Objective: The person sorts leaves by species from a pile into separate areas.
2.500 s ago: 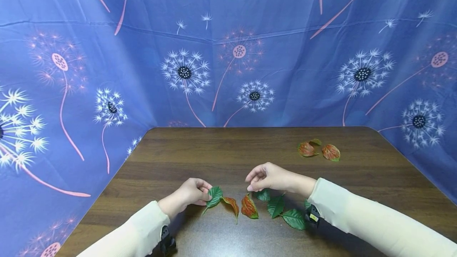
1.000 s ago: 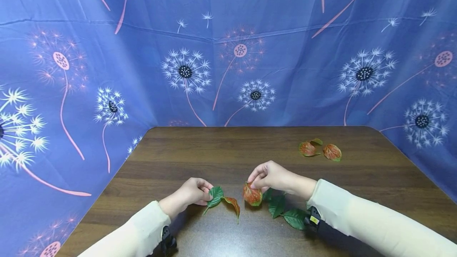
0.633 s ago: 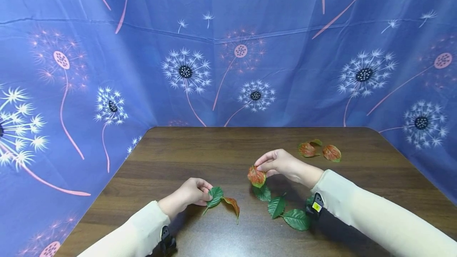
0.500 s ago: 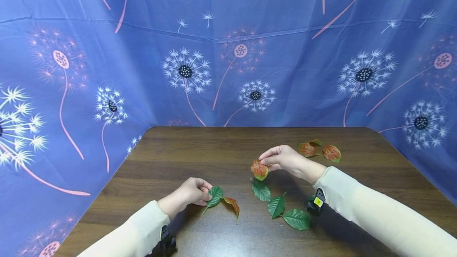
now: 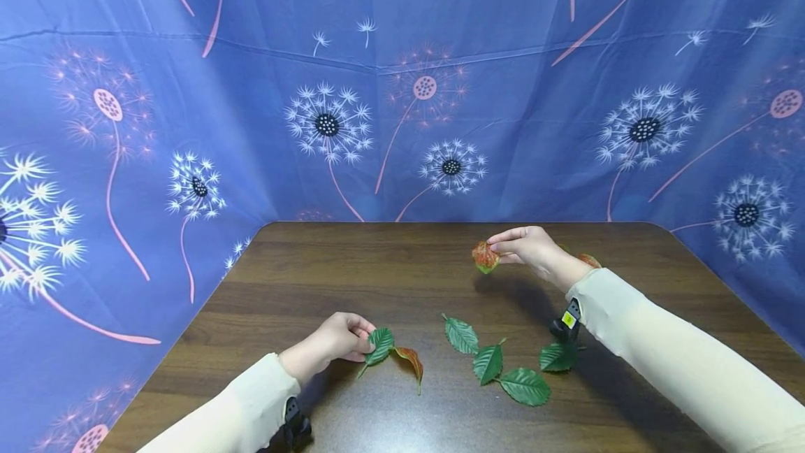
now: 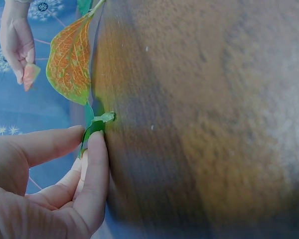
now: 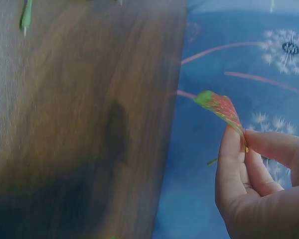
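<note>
Between thumb and fingers, my left hand (image 5: 338,338) pinches a green leaf (image 5: 379,346) low over the table. Right beside that leaf is a curled red-orange leaf (image 5: 411,365); the left wrist view shows its veined orange face (image 6: 70,62). My right hand (image 5: 533,252) is raised over the far right part of the table. It pinches a red leaf with a green edge (image 5: 485,257) by its stem end, seen from the side in the right wrist view (image 7: 220,108). Its shadow falls on the wood below.
Several green leaves (image 5: 488,363) lie right of centre on the brown wooden table (image 5: 302,278), one of them (image 5: 558,356) beneath the right wrist. Red leaves (image 5: 588,260) at the far right are mostly hidden behind the right hand. A blue dandelion-print cloth (image 5: 390,138) hangs behind the table.
My right hand has picked the red leaf up from beside the green leaves and carried it away, up and to the right. The left hand has stayed in place with its green leaf.
</note>
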Demonstrator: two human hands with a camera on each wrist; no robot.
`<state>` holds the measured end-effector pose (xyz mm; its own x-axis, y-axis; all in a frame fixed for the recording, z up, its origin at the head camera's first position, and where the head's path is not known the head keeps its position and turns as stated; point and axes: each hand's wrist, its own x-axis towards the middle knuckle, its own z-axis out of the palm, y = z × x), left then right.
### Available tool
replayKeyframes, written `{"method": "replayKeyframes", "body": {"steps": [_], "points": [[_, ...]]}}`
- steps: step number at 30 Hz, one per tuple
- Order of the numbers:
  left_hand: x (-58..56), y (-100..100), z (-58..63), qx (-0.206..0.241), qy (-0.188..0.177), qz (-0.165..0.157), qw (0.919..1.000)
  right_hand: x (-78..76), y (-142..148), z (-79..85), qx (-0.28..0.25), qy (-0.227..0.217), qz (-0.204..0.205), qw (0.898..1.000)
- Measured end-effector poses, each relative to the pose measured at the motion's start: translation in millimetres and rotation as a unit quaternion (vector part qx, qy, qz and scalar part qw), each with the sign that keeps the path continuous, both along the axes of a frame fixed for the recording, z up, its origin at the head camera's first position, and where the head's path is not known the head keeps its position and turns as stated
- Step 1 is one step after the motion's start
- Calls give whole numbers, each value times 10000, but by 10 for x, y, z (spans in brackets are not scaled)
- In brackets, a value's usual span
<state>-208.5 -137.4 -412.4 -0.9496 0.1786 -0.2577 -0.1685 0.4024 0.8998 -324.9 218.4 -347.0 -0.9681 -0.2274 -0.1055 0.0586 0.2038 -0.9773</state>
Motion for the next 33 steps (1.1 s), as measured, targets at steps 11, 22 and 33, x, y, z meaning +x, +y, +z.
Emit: {"method": "replayKeyframes", "body": {"steps": [11, 22, 33], "points": [[-19, 21, -4, 20, 16, -28, 10000, -114, 208, -4, 710, 54, -211, 9972], [-45, 53, 31, -48, 25, 3, 10000, -106, 408, 14, 1608, 396, 362, 9855], [-6, 23, 11, -41, -48, 63, 10000, -78, 653, -52, 2082, 438, 568, 9754]]}}
